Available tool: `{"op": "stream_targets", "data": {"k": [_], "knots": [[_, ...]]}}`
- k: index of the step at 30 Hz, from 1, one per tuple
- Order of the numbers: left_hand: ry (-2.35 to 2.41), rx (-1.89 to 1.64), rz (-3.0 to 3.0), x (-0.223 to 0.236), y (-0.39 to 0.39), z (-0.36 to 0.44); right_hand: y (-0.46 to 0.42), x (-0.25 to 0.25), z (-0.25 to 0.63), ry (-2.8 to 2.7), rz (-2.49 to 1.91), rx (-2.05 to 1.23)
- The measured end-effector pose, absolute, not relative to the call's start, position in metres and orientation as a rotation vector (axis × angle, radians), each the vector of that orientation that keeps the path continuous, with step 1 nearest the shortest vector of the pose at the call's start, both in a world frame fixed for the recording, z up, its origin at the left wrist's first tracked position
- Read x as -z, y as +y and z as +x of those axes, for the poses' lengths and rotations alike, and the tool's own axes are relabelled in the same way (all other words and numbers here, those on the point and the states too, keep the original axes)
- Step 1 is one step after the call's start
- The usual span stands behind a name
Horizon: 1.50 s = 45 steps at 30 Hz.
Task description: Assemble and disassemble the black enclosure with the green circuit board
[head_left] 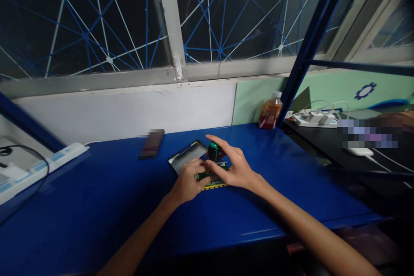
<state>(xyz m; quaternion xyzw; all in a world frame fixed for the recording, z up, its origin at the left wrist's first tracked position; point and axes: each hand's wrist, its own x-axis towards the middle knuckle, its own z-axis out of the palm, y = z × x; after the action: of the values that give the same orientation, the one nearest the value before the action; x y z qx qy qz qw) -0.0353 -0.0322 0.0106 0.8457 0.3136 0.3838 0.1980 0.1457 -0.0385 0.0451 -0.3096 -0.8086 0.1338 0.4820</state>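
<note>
Over the blue table (129, 207), my two hands come together. My right hand (237, 166) curls its thumb and fingers around an upright green-and-black handle (213, 151), which looks like a screwdriver's; its lower end is hidden. My left hand (190, 181) is closed on a dark green piece (202, 176), mostly covered by the fingers. Under the hands lies a green-and-yellow printed item (215, 187), partly hidden. Just behind my left hand, a shallow black-rimmed tray or lid (181, 161) with a grey inside rests at an angle.
A dark flat object (152, 144), partly blurred out, lies left of the tray. A drink bottle (271, 111) stands at the back right beside a blue post (304, 58). White power strips (61, 159) with cables lie at left and on the black neighbouring desk, where another person's hand (399, 118) shows.
</note>
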Motion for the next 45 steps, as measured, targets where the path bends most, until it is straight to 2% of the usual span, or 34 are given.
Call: {"op": "stream_targets", "data": {"k": [24,33,45], "knots": [[0.807,-0.985,2.343,-0.016,-0.035,-0.037,-0.039,-0.048,0.147,-1.978,-0.724,-0.331],[0.893,-1.092,2.265,-0.006,-0.031,-0.038,-0.038,-0.049,0.149,-1.959,-0.776,-0.306],[0.817,-0.991,2.27,-0.014,-0.034,-0.035,-0.039,-0.051,0.151,-2.006,-0.74,-0.423]]}}
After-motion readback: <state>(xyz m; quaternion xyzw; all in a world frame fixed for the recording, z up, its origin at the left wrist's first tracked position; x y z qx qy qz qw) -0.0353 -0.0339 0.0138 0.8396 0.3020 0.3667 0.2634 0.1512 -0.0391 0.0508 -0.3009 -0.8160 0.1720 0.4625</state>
